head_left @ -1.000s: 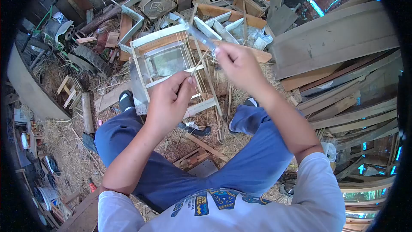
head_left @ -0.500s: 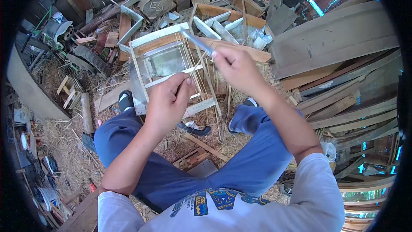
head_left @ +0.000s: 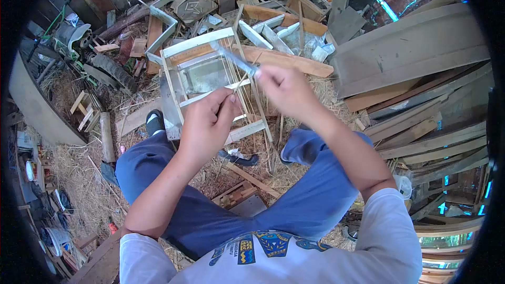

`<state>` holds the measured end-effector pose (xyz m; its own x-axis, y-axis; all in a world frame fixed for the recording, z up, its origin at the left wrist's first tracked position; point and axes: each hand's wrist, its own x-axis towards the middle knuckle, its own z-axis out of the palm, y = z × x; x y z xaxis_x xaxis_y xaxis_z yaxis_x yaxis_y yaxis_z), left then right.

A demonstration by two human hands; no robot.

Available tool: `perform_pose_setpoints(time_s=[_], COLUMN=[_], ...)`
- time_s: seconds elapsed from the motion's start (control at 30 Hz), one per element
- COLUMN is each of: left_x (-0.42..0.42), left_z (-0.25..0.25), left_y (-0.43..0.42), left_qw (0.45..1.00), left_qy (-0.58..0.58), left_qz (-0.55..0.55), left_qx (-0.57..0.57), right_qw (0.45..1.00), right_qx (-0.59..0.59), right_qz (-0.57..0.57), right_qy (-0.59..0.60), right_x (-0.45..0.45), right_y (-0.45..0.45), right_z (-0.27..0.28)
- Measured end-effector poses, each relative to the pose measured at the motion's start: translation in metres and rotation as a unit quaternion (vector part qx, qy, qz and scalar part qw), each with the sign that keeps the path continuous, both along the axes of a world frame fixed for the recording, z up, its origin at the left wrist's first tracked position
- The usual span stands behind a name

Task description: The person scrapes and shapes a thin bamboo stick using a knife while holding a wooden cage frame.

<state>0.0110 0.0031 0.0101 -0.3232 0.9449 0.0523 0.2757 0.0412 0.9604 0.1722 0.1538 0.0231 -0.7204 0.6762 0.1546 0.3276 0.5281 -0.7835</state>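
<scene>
The knife [head_left: 235, 59] gripped in the right hand [head_left: 286, 90] has neared the left hand [head_left: 208, 123], which pinches a stick [head_left: 241, 81] over the wooden frame [head_left: 197, 43].

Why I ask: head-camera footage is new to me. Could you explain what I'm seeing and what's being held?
There is no machine here, just a person's two bare hands. Every picture comes from one camera worn on the head, looking forward and down, so the white shirt and blue trousers appear too. The left hand pinches a thin strip. The right hand has its grip on a blade-like tool, too blurred to name surely. Beyond the hands is a pale wooden frame. Straw and wood scraps litter the ground.
</scene>
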Motion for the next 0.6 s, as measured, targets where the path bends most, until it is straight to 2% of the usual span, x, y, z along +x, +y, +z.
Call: perform_pose_setpoints(time_s=[0.1,0.17,0.23,0.3,0.37,0.43,0.47,0.5,0.57,0.6], left_x=[-0.004,-0.004,-0.002,0.001,-0.003,-0.003,-0.002,-0.002,-0.003,-0.003], left_z=[0.001,0.003,0.003,-0.001,0.002,0.002,0.000,0.000,0.002,0.003], left_y=[0.002,-0.001,0.001,0.003,0.004,0.002,0.002,0.003,0.005,0.004], left_qw=[1.000,1.000,1.000,1.000,1.000,1.000,1.000,0.999,0.999,0.999], left_qy=[0.018,0.014,0.008,0.001,0.007,0.007,0.016,0.027,0.020,0.012], left_qz=[0.000,-0.004,-0.006,0.013,0.010,0.008,0.011,0.015,0.021,0.023], left_qx=[-0.021,-0.025,-0.019,0.012,-0.006,-0.021,-0.019,-0.016,-0.022,-0.031], right_qw=[1.000,0.999,0.999,0.998,0.999,0.999,0.998,0.998,0.999,0.998], right_qx=[-0.012,-0.003,0.008,0.010,-0.006,0.004,0.034,0.036,0.012,-0.031], right_qz=[0.028,-0.022,-0.042,0.039,0.036,-0.033,-0.030,-0.028,0.031,-0.018], right_qy=[-0.007,0.029,0.007,-0.043,-0.015,0.001,0.052,0.051,-0.025,-0.049], right_x=[-0.003,-0.001,0.000,-0.001,-0.002,0.000,-0.002,-0.002,-0.003,-0.004], right_y=[0.006,0.025,0.004,-0.009,0.009,0.025,0.017,0.009,-0.004,0.000], right_z=[-0.006,-0.006,0.003,0.001,-0.007,-0.004,-0.010,-0.008,-0.002,0.004])
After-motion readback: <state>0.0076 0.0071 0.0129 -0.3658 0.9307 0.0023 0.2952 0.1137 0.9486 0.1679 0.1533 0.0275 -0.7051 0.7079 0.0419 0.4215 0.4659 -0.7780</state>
